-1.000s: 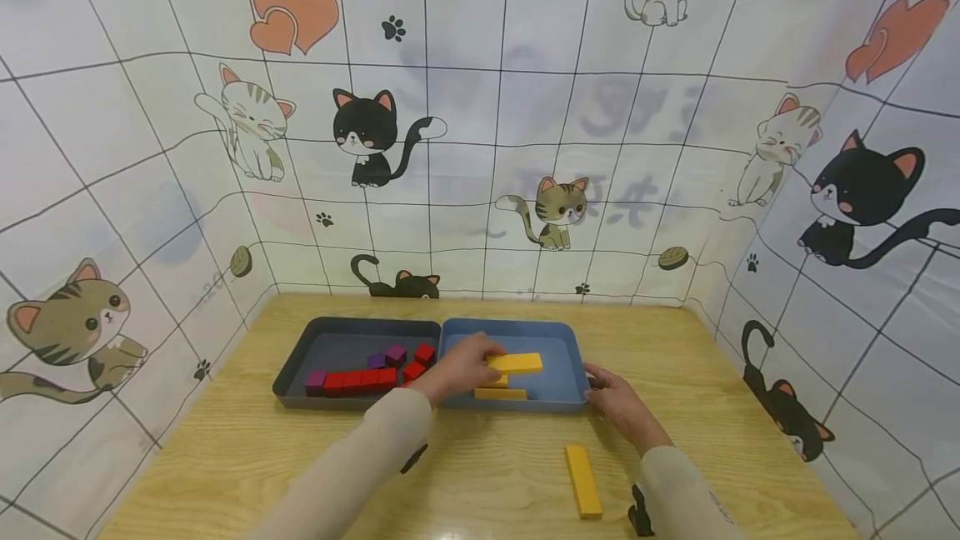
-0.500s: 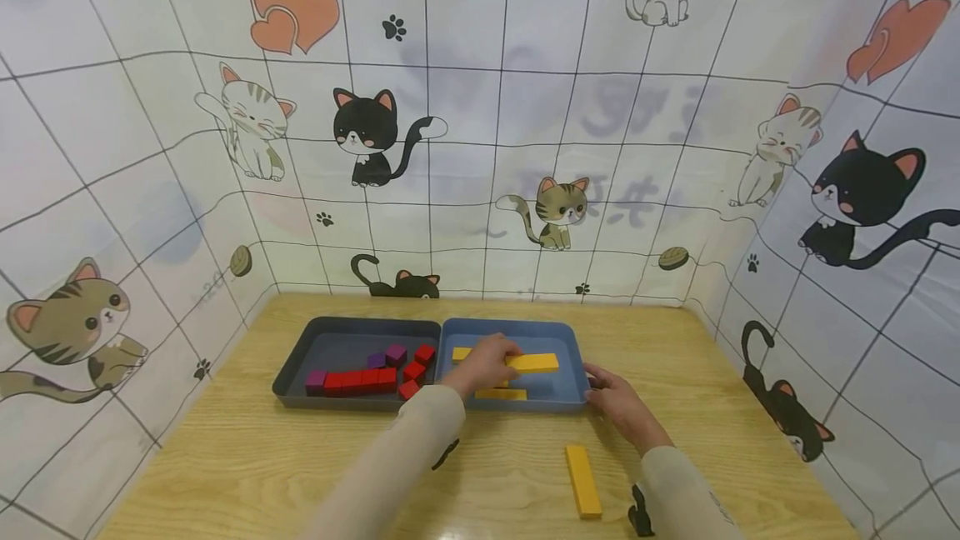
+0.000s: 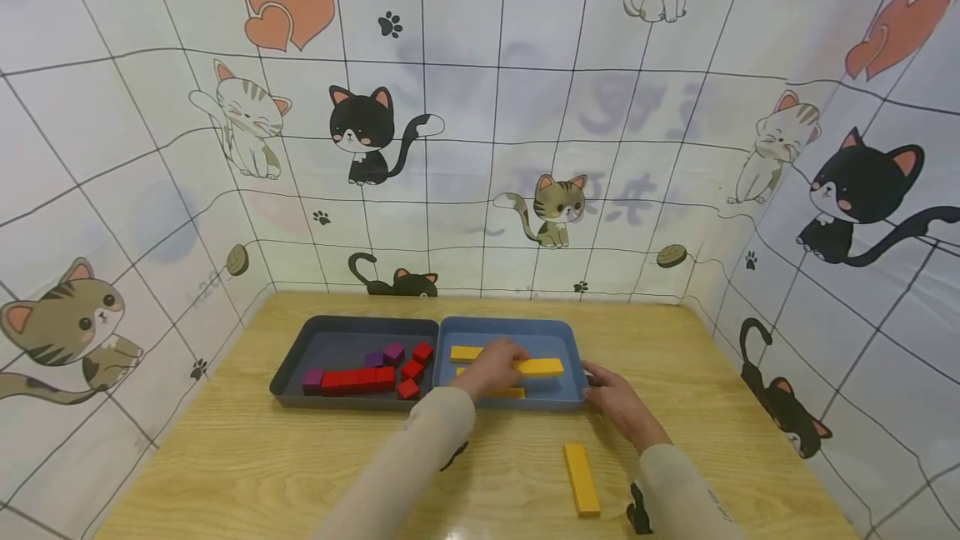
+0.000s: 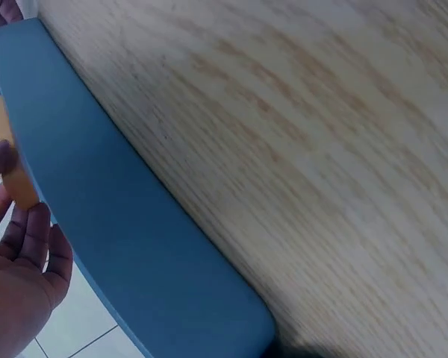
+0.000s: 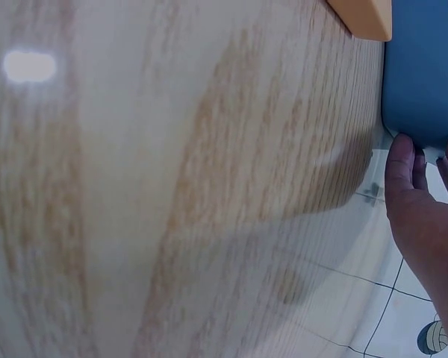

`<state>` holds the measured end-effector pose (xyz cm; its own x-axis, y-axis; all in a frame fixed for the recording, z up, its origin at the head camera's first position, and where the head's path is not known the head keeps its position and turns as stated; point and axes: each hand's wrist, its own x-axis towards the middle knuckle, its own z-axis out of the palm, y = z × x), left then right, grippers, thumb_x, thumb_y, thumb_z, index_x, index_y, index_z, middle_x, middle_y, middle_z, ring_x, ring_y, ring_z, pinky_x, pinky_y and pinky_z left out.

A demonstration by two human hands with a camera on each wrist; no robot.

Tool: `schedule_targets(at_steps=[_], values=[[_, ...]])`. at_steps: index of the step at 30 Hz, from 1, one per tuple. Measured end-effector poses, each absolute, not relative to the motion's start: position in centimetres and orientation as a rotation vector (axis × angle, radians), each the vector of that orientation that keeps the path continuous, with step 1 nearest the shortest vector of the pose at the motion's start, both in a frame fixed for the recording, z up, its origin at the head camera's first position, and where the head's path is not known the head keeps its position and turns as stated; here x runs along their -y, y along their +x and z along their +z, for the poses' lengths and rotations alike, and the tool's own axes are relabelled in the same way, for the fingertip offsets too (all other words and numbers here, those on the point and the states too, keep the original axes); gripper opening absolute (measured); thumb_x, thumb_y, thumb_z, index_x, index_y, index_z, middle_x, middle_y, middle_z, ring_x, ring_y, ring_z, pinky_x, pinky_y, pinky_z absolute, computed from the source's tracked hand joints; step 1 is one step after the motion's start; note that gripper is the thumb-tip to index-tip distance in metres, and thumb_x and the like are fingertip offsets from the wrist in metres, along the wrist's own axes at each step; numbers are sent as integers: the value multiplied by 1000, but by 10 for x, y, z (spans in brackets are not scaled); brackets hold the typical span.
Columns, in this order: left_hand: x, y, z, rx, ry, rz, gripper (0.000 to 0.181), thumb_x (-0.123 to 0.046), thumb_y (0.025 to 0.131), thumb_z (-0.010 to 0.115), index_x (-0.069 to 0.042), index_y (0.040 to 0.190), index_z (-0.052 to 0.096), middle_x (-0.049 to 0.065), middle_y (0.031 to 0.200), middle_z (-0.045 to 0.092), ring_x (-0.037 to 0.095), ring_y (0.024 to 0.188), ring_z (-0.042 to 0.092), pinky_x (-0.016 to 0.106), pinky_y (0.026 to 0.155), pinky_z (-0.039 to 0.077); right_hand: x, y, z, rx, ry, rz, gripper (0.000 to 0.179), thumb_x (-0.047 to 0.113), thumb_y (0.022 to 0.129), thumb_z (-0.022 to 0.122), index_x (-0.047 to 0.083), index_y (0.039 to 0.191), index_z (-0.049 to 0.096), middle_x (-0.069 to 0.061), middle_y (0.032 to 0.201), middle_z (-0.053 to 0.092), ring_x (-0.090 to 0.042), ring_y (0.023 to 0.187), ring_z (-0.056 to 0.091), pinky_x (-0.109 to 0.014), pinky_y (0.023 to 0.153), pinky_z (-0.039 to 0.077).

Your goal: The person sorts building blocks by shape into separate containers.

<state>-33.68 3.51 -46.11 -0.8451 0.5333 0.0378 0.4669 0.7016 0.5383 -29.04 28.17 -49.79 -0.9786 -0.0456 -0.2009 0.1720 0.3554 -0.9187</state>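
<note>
My left hand [image 3: 495, 365] pinches one end of a yellow rectangular block [image 3: 542, 368] over the blue tray [image 3: 555, 404]. Its other end points right. In the left wrist view the thumb and fingers of that hand [image 4: 19, 291] grip the block [image 4: 19, 175] just beyond the tray wall [image 4: 127, 194]. More yellow blocks [image 3: 467, 353] lie inside at the left, partly hidden by the hand. At the tray's right end my right hand [image 3: 621, 405] holds the rim. The right wrist view has its fingers and thumb [image 5: 405, 153] about the tray's corner [image 5: 422, 82].
Another yellow block [image 3: 582, 480] lies on the wooden table in front of the tray, near the right sleeve. A dark grey tray [image 3: 337, 340] adjoins the blue one on the left, with several red cubes [image 3: 358, 381] and purple cubes [image 3: 393, 353]. Cat-patterned cloth surrounds the table.
My left hand has carried the yellow block right and slightly lower within the blue tray, uncovering a block at its left. The right hand has stayed at the rim.
</note>
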Motion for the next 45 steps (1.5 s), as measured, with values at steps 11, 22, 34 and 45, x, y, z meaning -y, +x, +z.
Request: schedule_targets(at_steps=[11,22,34,45], values=[[-34,-335,-460,-2808,779,860,33,-12,97,63,-5,129,64,10,124,60,25,112,58,40,94,49,-285,-290,-498,-2437,116,-1660,57,0,98,46,0,153,33,-32,147,38,-45,135,39,-57,109,32],[-35,-337,-459,-2795,772,842,33,-14,97,64,-6,129,64,10,122,60,24,110,58,40,93,49,-286,-290,-498,-2441,111,-1653,57,0,98,47,0,153,34,-32,146,39,-44,132,42,-57,108,34],[-42,-344,-465,-2883,731,612,35,-19,96,66,-5,128,66,7,127,62,24,120,57,37,97,48,-280,-291,-498,-2451,119,-1640,57,1,98,49,1,152,35,-32,145,41,-43,130,45,-56,107,36],[-49,-347,-472,-2935,756,471,18,-16,94,67,-14,110,76,-1,108,71,18,100,65,33,81,54,-281,-291,-498,-2463,97,-1648,56,0,98,48,0,152,35,-33,144,41,-44,130,44,-56,107,36]])
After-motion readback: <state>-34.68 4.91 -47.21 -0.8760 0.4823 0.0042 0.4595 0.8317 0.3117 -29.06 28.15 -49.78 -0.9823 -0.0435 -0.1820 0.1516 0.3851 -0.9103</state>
